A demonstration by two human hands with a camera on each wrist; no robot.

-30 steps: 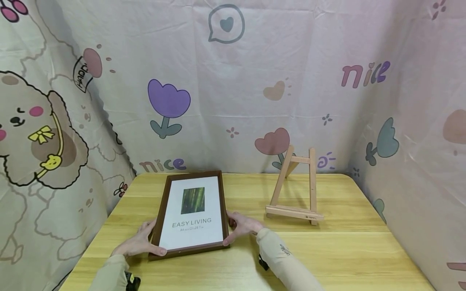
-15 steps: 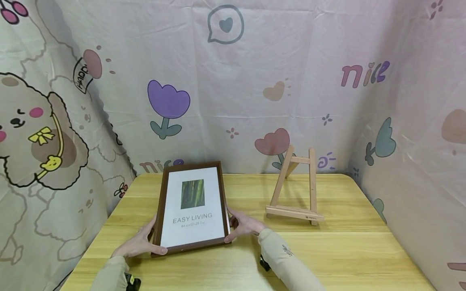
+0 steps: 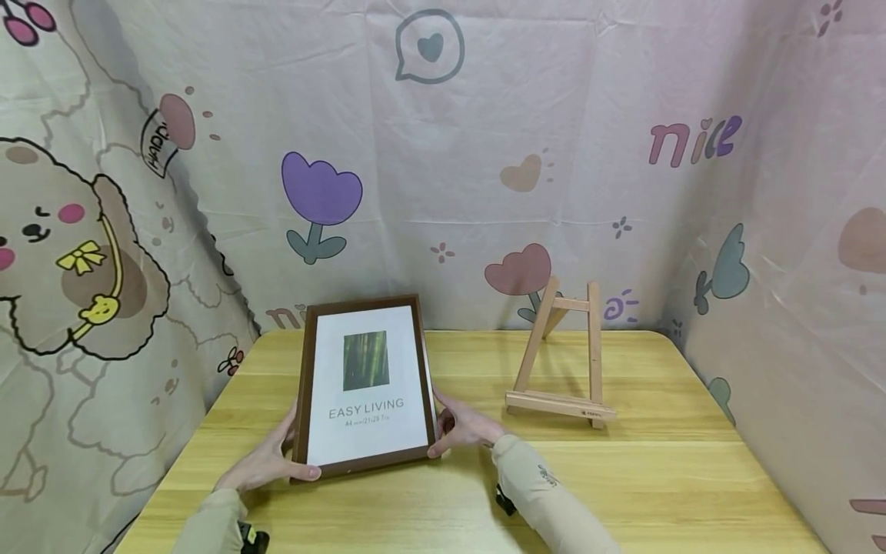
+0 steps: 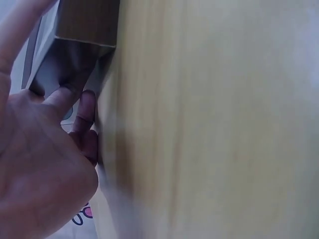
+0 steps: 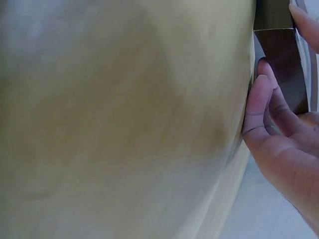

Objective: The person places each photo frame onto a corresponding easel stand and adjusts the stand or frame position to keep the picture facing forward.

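A brown picture frame with a white insert reading "EASY LIVING" and a small green picture leans back, its far edge raised off the table. At its near left corner my left hand grips it, thumb on the front rim. My right hand holds the right side, thumb at the near right corner. In the left wrist view, fingers reach against the side and under the frame. The right wrist view shows curled fingers beside and below the frame's side.
A small wooden easel stands on the right half of the light wood table. Behind and at both sides hangs a printed cloth, close to the table's back edge.
The picture frame's far edge has risen and the whole frame tilts more upright, while its near edge shifted slightly away from me. Both hands keep their hold. The easel has not moved.
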